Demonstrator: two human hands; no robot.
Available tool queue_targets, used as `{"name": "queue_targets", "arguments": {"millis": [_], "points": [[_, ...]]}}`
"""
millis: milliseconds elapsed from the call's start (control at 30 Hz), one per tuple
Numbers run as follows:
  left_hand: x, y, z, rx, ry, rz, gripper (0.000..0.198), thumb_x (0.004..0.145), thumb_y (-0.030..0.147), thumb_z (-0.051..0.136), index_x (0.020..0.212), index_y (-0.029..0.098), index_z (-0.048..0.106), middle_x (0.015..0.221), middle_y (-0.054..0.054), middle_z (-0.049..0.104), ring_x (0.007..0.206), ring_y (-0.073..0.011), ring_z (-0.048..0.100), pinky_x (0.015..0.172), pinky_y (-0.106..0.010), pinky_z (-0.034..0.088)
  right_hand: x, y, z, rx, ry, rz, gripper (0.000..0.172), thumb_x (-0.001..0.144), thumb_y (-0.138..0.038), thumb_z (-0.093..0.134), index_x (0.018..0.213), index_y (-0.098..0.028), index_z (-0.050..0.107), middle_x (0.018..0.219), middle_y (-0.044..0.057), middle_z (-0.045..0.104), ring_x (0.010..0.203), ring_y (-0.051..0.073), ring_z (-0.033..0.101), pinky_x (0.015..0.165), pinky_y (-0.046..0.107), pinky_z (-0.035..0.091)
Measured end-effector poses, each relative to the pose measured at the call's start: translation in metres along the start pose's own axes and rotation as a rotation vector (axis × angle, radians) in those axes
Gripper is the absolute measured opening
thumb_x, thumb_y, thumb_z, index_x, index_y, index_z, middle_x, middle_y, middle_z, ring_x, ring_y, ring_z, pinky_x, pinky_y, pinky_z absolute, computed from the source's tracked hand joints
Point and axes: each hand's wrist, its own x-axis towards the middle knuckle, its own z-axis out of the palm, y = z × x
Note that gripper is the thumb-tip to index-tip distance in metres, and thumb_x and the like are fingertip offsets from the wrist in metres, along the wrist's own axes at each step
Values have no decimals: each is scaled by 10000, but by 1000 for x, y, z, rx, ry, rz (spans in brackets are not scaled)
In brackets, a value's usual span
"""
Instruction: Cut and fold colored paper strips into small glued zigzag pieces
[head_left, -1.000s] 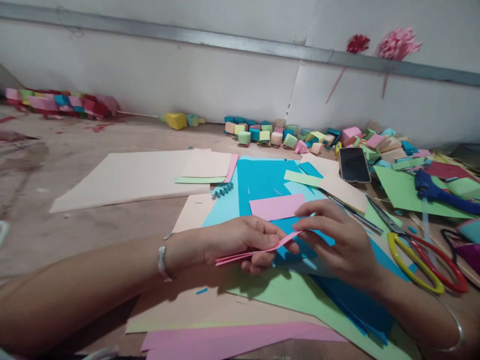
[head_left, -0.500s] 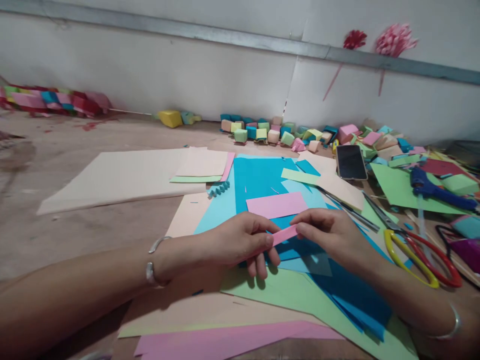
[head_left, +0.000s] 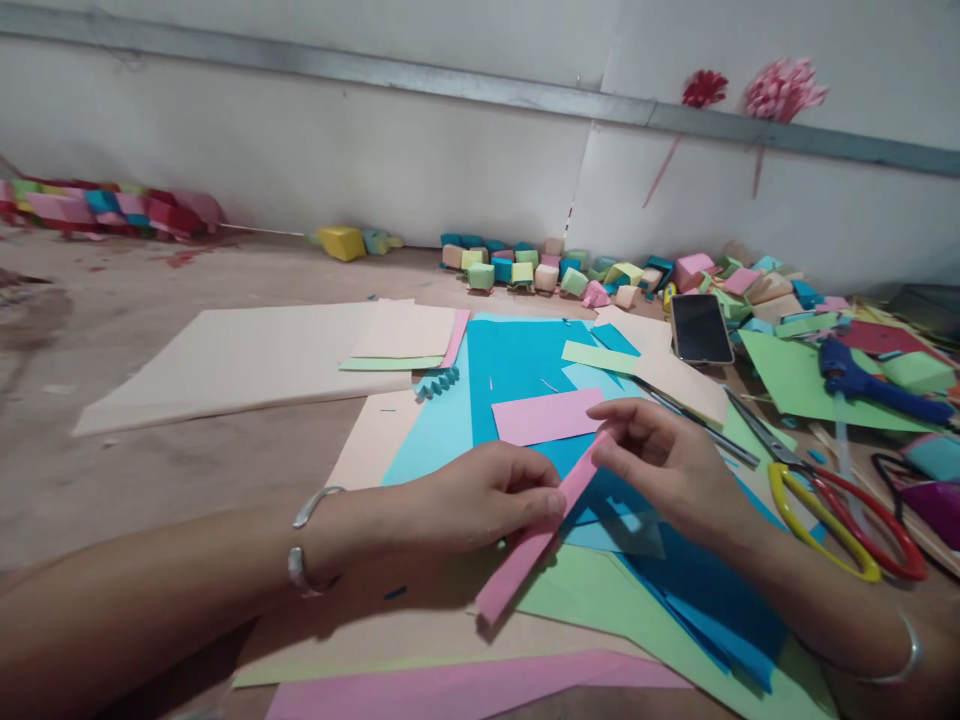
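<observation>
A folded pink paper strip (head_left: 534, 545) slants from upper right to lower left above a pile of blue, green and peach sheets. My left hand (head_left: 480, 495) is closed, its thumb and fingers pinching the strip near the middle. My right hand (head_left: 664, 465) pinches the strip's upper end between thumb and forefinger. A small pink rectangle (head_left: 546, 416) lies flat on the blue sheet (head_left: 517, 360) just behind my hands. Both wrists wear silver bangles.
Scissors (head_left: 832, 500) with yellow and red handles lie at the right, beside a blue glue gun (head_left: 877, 385). A phone (head_left: 700, 328) rests face up behind. Small folded paper cubes (head_left: 547, 270) line the wall. A large peach sheet (head_left: 247, 355) lies at the left.
The pink strip has swung from nearly level to a steep slant, its lower end now sticking out below my left hand. Both hands stayed in place.
</observation>
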Motion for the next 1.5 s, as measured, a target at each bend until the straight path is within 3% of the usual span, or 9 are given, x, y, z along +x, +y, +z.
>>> {"name": "queue_targets", "arguments": {"millis": [167,267,367,567,800,900,1067,1267,1500], "points": [[-3,0,4,192,70,120,357,868,403,568,634,134,544,554,52,437,516,-59,371,460,-174,271,-13,-5,11,129,-144,31,319,813,-235,674,1116,-212,575,809,4,650,739,135,613,663,260,481],[-4,1,6,102,54,23,391,890,439,522,629,149,522,506,42,495,442,-58,411,418,-168,293,-15,-8,14,237,-141,120,373,782,-261,711,1121,-216,563,821,5,655,732,134,611,658,259,484],[-3,3,8,-1,60,-69,372,882,433,523,635,156,525,508,20,571,407,-72,487,412,-172,371,-13,-8,15,242,-142,196,231,788,-299,705,980,-202,619,809,11,644,729,133,589,649,256,470],[0,3,7,-45,45,-83,373,863,423,538,615,145,556,502,8,589,402,-69,504,439,-177,420,-10,-7,16,194,-176,209,144,813,-329,676,817,-190,641,791,19,645,733,138,567,655,259,449],[-5,4,3,145,-30,-66,369,864,410,549,598,161,491,469,38,509,437,-71,440,422,-168,303,-12,-12,14,126,-301,293,115,785,-260,656,852,-171,625,723,-2,591,635,105,515,548,219,396],[-6,3,2,223,-50,-21,379,862,397,539,575,163,461,489,41,471,466,-75,412,435,-182,278,-13,-14,14,97,-273,257,188,785,-234,628,964,-177,615,721,-12,565,631,104,508,546,214,404],[-6,1,2,276,-47,42,390,870,409,521,577,166,437,517,47,403,485,-76,337,440,-197,232,-14,-11,14,26,-296,193,142,839,-267,577,942,-182,626,709,-12,534,618,104,486,534,220,386],[-4,2,2,227,-43,-26,369,862,411,526,592,172,450,509,38,467,480,-87,397,453,-196,279,-13,-8,12,-20,-251,155,166,849,-296,588,972,-193,629,729,0,553,643,119,509,557,237,417],[-4,1,1,245,-48,34,286,838,368,588,666,140,582,592,32,492,552,-88,416,490,-191,302,-10,-8,10,67,4,68,213,811,-308,660,986,-195,615,782,20,629,720,144,599,637,257,492]]}}
